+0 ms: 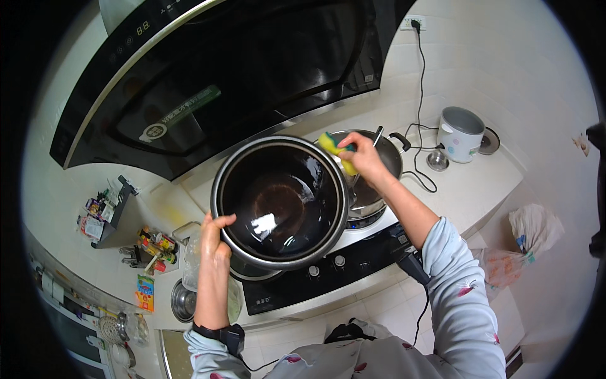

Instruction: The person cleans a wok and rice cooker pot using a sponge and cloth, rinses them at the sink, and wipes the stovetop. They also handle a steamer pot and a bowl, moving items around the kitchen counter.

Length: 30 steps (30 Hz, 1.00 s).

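My left hand (215, 241) grips the near-left rim of a large round dark vessel (284, 189), which may be a pan or a deep lid. Its inside is glossy, with a brownish ring at the middle and bright reflections. A yellow and green scouring sponge (349, 166) is pinched in my right hand (362, 156), at the upper right of the dark rim. Behind that hand sits a two-handled wok (390, 161) on the right burner, with a metal utensil (378, 136) leaning in it. The dark vessel hides part of the wok.
A black range hood (265, 80) overhangs the gas hob (293, 291). To the right stand a white rice cooker (461, 137), a small metal bowl (438, 161) and a looping power cord (421, 80). Condiment bottles (158, 244) and a steel bowl (182, 301) are at left.
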Each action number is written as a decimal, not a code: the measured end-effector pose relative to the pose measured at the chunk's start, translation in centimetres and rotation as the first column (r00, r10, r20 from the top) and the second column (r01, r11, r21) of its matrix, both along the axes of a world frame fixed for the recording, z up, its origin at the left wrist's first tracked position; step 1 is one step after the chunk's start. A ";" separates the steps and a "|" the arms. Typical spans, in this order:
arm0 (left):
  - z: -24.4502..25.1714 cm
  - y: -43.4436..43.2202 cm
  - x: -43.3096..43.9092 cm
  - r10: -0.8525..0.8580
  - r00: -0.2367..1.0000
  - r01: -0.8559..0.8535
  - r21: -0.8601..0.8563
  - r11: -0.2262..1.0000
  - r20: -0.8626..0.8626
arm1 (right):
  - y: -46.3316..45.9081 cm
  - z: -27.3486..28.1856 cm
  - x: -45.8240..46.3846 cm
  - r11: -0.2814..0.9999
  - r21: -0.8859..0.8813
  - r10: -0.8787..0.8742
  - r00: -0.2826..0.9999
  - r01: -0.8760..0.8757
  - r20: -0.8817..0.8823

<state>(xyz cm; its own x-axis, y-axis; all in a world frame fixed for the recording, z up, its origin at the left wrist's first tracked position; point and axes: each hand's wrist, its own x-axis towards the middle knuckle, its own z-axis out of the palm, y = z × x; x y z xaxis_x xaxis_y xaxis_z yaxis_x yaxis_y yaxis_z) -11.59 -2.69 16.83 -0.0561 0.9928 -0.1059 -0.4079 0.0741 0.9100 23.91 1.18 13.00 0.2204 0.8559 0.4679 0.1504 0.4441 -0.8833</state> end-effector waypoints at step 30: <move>-0.3 7.0 24.1 0.559 0.457 0.213 0.696 0.686 -0.691 | 10.5 -11.4 12.6 0.410 -0.817 -0.178 0.842 -0.406 -0.509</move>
<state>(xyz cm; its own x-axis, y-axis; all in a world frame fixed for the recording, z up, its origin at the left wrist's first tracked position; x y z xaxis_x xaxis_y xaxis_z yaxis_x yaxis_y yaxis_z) 12.54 4.31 16.56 0.0948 0.6987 0.7091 0.6150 -0.6013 0.5102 36.52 11.66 1.55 0.0033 0.7300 -0.6834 -0.3663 -0.6350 -0.6801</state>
